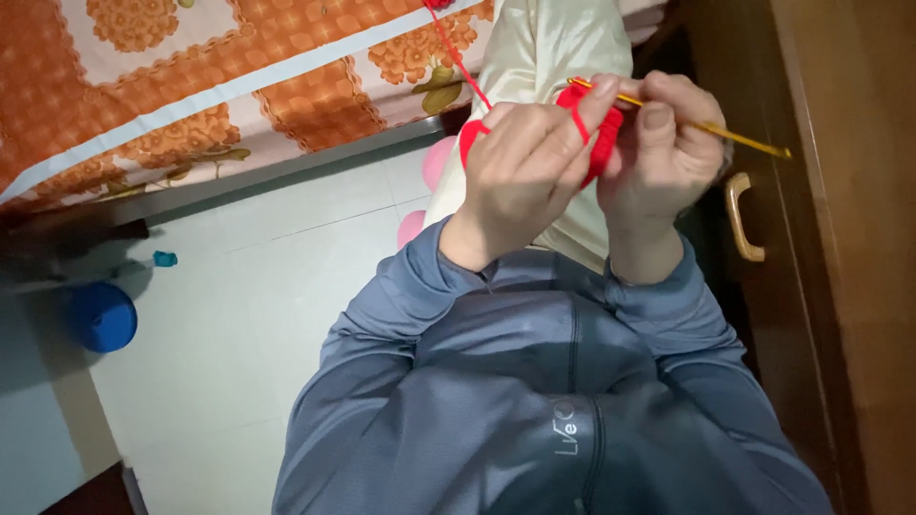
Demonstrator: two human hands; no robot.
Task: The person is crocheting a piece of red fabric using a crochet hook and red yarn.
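Note:
My left hand (pixel 525 167) holds a small red crochet piece (pixel 603 143), with a strand of red yarn (pixel 456 52) looped over its forefinger and running up toward the bed. My right hand (pixel 663 153) grips a thin golden crochet hook (pixel 711 129) between thumb and fingers; the hook's tip sits at the top of the red piece and its handle points right. Both hands are close together in front of my chest, above blue-grey sleeves. Most of the red piece is hidden behind my fingers.
A bed with an orange flowered cover (pixel 191 86) lies at upper left. A cream cloth (pixel 553 48) hangs behind my hands. A brown wooden cabinet with a curved handle (pixel 739 219) stands at right. On the pale tiled floor (pixel 239 315) are a blue round object (pixel 100 315) and pink slippers (pixel 425 191).

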